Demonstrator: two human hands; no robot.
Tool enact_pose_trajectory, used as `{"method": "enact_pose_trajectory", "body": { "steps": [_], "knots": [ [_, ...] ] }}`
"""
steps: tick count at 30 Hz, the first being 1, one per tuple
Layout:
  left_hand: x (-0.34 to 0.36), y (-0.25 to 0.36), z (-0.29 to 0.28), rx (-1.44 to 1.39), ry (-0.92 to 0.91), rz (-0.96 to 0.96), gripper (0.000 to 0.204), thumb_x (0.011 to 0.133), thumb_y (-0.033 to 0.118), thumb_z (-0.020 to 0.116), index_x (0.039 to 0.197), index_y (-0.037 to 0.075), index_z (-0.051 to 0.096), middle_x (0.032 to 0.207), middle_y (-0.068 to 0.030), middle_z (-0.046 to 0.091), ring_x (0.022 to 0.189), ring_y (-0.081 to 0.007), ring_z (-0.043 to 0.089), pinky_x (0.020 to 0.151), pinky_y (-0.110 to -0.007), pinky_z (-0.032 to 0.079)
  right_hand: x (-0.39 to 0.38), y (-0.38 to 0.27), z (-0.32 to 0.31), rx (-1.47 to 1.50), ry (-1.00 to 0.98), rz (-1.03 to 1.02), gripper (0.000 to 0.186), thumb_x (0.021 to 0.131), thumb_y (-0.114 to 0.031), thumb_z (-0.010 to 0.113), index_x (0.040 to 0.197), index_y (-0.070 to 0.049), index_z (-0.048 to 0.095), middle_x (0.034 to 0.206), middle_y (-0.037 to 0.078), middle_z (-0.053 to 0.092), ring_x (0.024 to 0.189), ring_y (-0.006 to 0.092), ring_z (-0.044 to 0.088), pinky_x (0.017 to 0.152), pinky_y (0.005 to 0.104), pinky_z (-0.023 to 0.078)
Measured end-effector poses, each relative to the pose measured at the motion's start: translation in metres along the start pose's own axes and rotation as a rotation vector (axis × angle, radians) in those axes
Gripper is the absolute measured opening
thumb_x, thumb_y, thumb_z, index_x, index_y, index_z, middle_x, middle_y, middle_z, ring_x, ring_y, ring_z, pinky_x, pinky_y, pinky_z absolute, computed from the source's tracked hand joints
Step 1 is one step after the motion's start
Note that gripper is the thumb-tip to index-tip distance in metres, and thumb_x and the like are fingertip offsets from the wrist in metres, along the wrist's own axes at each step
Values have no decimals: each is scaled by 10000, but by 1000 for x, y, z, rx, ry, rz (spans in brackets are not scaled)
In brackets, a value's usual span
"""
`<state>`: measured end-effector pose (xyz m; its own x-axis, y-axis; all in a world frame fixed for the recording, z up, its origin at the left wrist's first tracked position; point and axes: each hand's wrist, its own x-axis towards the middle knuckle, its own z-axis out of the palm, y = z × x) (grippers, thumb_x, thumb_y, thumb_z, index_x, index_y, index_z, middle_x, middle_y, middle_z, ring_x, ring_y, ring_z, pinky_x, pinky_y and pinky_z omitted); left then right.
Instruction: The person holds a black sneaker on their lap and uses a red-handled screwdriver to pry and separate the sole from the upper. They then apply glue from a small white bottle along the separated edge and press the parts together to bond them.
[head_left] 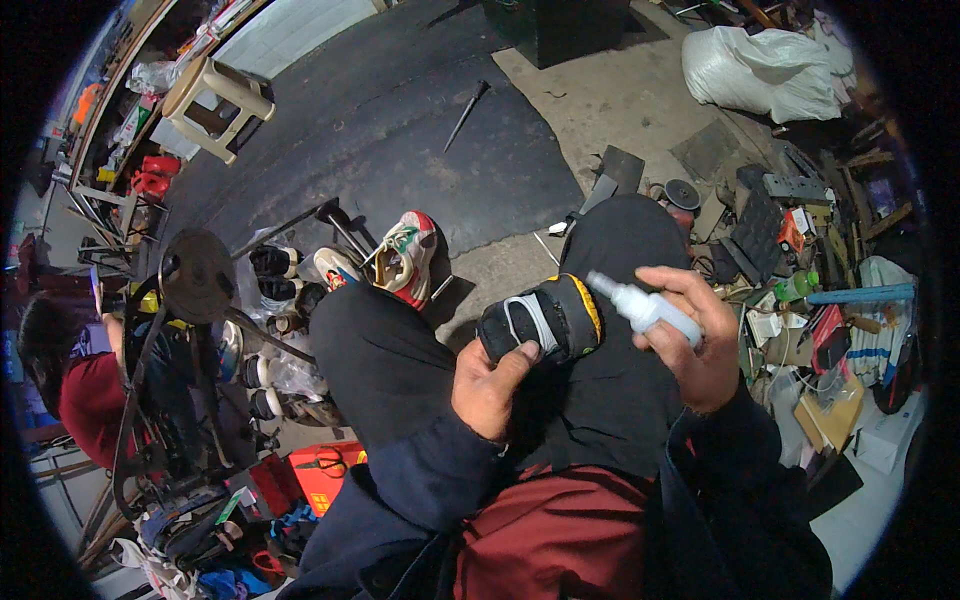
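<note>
A small black shoe (pixel 568 318) with a grey strap and a yellow edge rests over my lap. My left hand (pixel 485 390) grips its left end, the thumb pressed near the strap. To the right, my right hand (pixel 700 345) is wrapped round a white squeeze bottle (pixel 642 308). The bottle's narrow nozzle points up and left toward the yellow edge, with a small gap between them. My left fingers are partly hidden under the shoe.
Left of my knees lie a red-and-white sneaker (pixel 408 255), other shoes and a metal stand with a round plate (pixel 197 277). A person in a red top (pixel 88 405) sits far left. Tools and scraps crowd the right, below a white sack (pixel 755 72). A plastic stool (pixel 215 105) stands upper left.
</note>
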<state>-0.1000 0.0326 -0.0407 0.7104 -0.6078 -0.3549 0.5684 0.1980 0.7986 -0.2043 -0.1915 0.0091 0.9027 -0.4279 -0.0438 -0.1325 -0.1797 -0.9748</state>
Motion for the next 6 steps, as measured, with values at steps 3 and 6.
{"method": "enact_pose_trajectory", "body": {
  "steps": [3, 6],
  "knots": [
    [2, -2, -8, -5, 10, -31, 244, 1005, 40, 629, 1232, -21, 697, 1145, -55, 759, 1048, -152, 697, 995, -322, 523, 5, 5, 7, 95, -25, 2, 358, 956, -74, 632, 1292, 45, 594, 1090, 174, 749, 958, 164, 702, 888, 309, 561],
    [5, -3, -18, -42, -39, -36, 268, 1007, 50, 628, 1257, -18, 696, 1174, -63, 760, 1068, -157, 698, 1007, -329, 520, 14, 16, 19, 352, 5, 64, 647, 976, -122, 690, 1528, 23, 386, 1205, 178, 743, 1130, 248, 716, 1036, 367, 538]
  ]
}}
